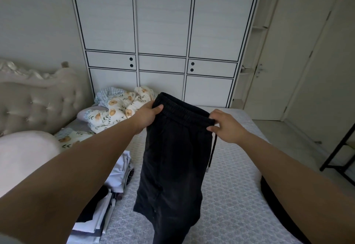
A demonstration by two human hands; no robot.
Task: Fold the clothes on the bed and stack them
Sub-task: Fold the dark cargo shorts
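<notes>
From the head camera, the one view there is, both arms reach forward over the bed point(240, 195) and hold up a pair of black trousers point(172, 163) by the elastic waistband. The left hand point(148, 117) grips one end of the waistband, thumb on the near face of the cloth and fingers curled behind it; the right hand point(226, 126) pinches the other end, thumb below and fingers over the top edge. Between the two hands the waistband runs taut and slightly tilted, lower toward the right hand, and a drawstring point(212, 153) hangs down just below that hand. Below both hands the legs hang as one doubled panel, their lower end dropping toward the mattress and out of the bottom of the frame, so whether it touches the bed cannot be told. Below and to the outside of the left forearm lies a stack of folded clothes point(107, 205), white and dark pieces layered near the bed's edge. Beyond the left hand is a heap of floral bedding point(117, 109); beyond both hands stands a white wardrobe point(163, 32). The step in hand looks like the folding of this garment, held up and aligned before it is laid down. The next move probably calls for lowering it flat onto the bare mattress beneath the hands, keeping the waistband even, then folding it in length and carrying it across to the stack by the left arm.
</notes>
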